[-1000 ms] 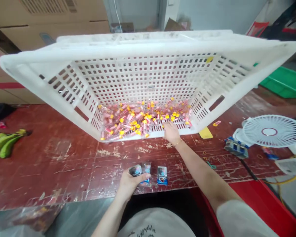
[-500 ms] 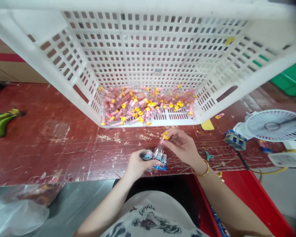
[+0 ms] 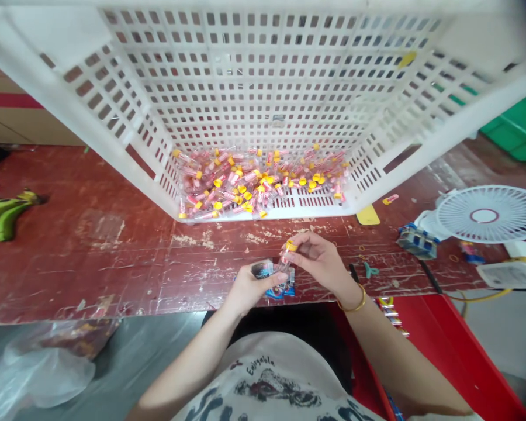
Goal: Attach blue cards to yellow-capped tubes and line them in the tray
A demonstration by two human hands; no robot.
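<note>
Worn red tabletop: a capped tube held over its near edge

Near the middle of that edge, the capped tube tilts between the right hand and the left hand; its long axis slants from the yellow cap, uppermost and toward the far side, down to the left thumb; the right hand is nearer the cap, the left nearer the lower end. Right thumb and forefinger pinch together at the cap, the other fingers curled; the left thumb presses over a dark-and-blue packet, though the overlap hides whether it also grips the tube; blue packaging shows just beside the left thumb, its exact count unclear.

Beyond the hands, a white crate faces the person with its mouth, its lower rim resting on the tabletop; along its low side lies a heap of pink tubes with yellow caps, many in clear wrap; below the near edge, toward the right corner, a red bin bears shiny packs by the right forearm; past the right edge of the crate, a green tub shows, its contents out of sight.
</note>
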